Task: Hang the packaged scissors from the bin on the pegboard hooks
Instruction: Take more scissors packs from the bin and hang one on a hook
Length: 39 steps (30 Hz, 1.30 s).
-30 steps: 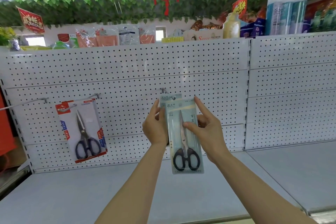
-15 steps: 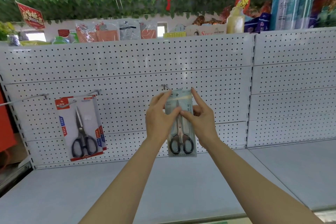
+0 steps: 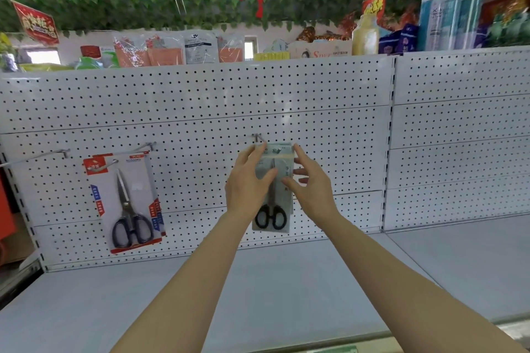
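Here the left hand [image 3: 246, 192] and right hand [image 3: 311, 192] pinched a pale carded pack of black-handled scissors [image 3: 274, 189] against the white perforated pegboard [image 3: 200, 112], just below a metal hook [image 3: 258, 137].

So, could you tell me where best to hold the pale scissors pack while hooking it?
By the two long edges of the pale pack, high up, coming from the front, as the left hand and right hand do. It is flat and upright, so this probably leaves its top free for the hook.
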Each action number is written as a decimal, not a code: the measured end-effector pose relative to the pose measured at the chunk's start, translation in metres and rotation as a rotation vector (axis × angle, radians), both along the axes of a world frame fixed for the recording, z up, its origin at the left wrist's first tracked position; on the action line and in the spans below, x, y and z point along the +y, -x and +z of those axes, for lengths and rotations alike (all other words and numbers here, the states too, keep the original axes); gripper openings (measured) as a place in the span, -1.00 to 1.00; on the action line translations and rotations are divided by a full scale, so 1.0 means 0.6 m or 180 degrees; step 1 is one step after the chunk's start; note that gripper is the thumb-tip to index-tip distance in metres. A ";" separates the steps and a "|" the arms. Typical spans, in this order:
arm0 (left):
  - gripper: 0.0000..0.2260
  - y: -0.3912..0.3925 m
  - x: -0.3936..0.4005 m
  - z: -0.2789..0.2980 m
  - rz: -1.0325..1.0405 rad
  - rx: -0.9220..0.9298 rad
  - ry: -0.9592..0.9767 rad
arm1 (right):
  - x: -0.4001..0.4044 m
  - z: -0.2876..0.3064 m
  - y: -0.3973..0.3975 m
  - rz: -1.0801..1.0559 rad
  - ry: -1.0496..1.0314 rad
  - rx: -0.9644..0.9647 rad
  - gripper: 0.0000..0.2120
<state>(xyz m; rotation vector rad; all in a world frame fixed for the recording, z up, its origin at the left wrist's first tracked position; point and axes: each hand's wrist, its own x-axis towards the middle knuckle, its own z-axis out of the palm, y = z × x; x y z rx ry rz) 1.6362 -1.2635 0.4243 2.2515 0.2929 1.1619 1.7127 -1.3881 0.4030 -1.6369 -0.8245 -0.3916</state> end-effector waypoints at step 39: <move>-0.44 0.053 -0.689 -0.427 -0.2422 0.0809 -0.2570 | -0.808 -0.390 0.225 -0.2745 0.3021 -0.0803 -0.40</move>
